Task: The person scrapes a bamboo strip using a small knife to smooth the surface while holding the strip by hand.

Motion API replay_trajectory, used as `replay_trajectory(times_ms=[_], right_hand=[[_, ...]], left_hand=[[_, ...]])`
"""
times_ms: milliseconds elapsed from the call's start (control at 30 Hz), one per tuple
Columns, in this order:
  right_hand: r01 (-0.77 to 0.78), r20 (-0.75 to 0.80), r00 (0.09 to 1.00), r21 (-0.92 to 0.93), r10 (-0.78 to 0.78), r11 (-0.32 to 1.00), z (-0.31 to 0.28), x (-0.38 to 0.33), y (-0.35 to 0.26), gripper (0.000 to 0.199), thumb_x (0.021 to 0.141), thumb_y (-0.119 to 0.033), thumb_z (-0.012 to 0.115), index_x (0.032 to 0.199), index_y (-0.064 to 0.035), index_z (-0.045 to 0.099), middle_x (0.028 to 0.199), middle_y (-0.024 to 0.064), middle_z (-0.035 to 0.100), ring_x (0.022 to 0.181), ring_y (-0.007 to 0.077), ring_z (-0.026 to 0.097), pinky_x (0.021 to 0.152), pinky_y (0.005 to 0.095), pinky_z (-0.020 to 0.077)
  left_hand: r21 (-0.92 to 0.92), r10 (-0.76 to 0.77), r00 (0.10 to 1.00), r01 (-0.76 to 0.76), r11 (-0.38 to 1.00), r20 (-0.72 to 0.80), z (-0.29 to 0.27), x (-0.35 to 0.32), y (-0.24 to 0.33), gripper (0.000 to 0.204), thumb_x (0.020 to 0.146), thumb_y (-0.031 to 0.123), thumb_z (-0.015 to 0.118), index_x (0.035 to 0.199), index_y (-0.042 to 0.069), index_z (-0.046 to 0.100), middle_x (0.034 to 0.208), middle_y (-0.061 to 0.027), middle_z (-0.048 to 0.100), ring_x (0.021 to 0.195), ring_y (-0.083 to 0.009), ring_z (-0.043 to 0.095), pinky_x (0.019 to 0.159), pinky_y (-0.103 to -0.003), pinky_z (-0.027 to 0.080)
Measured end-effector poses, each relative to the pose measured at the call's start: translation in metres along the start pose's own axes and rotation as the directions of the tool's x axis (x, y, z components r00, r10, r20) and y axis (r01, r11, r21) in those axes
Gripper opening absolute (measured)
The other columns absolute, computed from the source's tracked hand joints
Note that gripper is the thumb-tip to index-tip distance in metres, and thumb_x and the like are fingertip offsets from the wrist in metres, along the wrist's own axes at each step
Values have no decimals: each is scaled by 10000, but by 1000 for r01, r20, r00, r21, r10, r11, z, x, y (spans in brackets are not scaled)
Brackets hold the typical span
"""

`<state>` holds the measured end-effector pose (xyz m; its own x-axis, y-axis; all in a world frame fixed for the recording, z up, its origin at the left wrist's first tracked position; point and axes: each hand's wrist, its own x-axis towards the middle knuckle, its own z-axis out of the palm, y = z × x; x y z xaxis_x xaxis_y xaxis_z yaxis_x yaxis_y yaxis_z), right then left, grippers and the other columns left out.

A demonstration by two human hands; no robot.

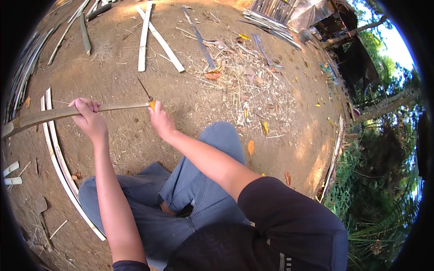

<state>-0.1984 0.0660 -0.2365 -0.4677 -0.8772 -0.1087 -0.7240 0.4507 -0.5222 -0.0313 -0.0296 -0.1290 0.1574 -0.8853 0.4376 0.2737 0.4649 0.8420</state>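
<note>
My left hand (88,116) is closed around a long split bamboo strip (47,116), which runs from the left rim across to my right hand. In my right hand (162,121) is a knife with a yellowish handle (152,104). Its thin dark blade (144,87) points up and away, crossing just at the strip's right end. Whether the edge touches the strip I cannot tell. Both hands are held out beyond my crossed legs (217,149), above the dirt ground.
Two pale strips (58,158) lie left of my knee. Farther off are crossed white slats (145,38), a dark slat (199,38) and scattered shavings (244,86). A bundle of dark strips (29,63) lies far left, a trowel-like tool (41,207) near left. Greenery (352,180) borders the right.
</note>
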Motion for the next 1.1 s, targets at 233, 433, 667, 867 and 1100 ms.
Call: replay_trajectory(times_ms=[233, 433, 667, 867, 1100], right_hand=[[80, 43, 996, -112, -76, 990, 19, 3, 26, 303, 1024, -314, 455, 1124, -31, 414, 902, 227, 693, 801, 412, 694, 689, 521, 564], [4, 68, 998, -213, 11, 977, 24, 10, 42, 322, 1029, -328, 438, 1138, -25, 438, 889, 250, 688, 776, 414, 694, 670, 513, 553], [27, 58, 998, -184, -17, 983, 18, 2, 10, 376, 1020, -366, 454, 1166, -19, 458, 881, 212, 706, 798, 387, 709, 691, 504, 555], [13, 105, 994, -355, 26, 935, 30, 17, 49, 362, 1009, -353, 480, 1142, -17, 460, 867, 243, 701, 774, 407, 701, 681, 523, 554], [-21, 44, 998, -395, 42, 918, 41, 13, 63, 323, 1008, -332, 475, 1102, -26, 432, 782, 246, 688, 756, 439, 688, 686, 544, 547]], left_hand=[[29, 1, 1000, -2, 1000, 1, 4, -3, -2, 215, 1080, 247, 384, 966, 66, 387, 759, -20, 402, 655, -111, 400, 675, -316, 458], [-3, -23, 1000, 23, 1000, -2, 11, -6, -5, 236, 1078, 257, 395, 970, 47, 406, 754, -18, 406, 661, -104, 405, 685, -312, 471], [73, 8, 998, -4, 997, -61, -5, 0, -9, 216, 1072, 255, 409, 987, 56, 419, 708, -7, 435, 605, -101, 454, 612, -305, 478], [-17, 13, 998, -14, 1000, -54, 5, -1, -13, 219, 1067, 250, 412, 991, 45, 424, 704, 2, 438, 599, -87, 448, 607, -287, 481], [63, 20, 999, -17, 998, -43, 11, -5, -8, 227, 1077, 251, 384, 977, 49, 407, 727, -8, 413, 615, -94, 421, 652, -306, 497]])
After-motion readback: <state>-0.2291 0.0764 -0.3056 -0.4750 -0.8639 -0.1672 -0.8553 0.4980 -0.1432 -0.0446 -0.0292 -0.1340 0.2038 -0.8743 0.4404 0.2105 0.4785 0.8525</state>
